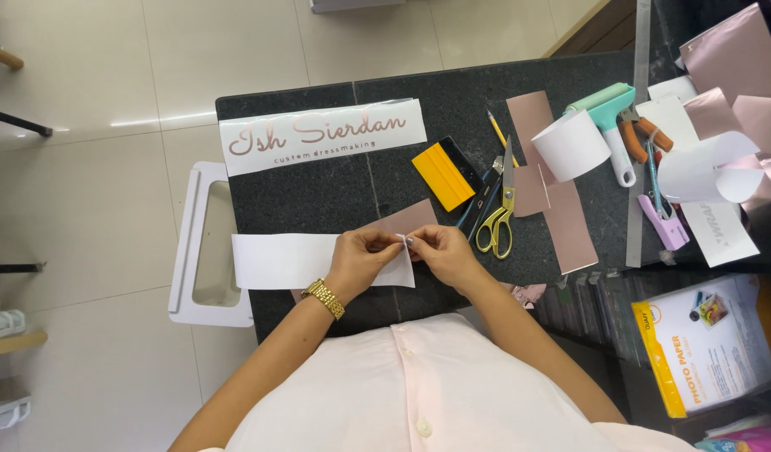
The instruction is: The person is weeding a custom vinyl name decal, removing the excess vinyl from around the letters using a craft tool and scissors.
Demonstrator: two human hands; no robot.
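Both hands meet at the right end of a white strip (302,260) lying flat on the dark bench (318,197), near its front edge. Left hand (358,259), gold watch (323,297) at the wrist: fingers pinched on the strip's corner. Right hand (440,251): fingertips pinched on the same corner, touching the left's. A pink sheet (409,218) lies under the strip's right end. Behind it: lettered banner (322,134), yellow squeegee (442,176), yellow-handled scissors (500,213), white roll (571,145).
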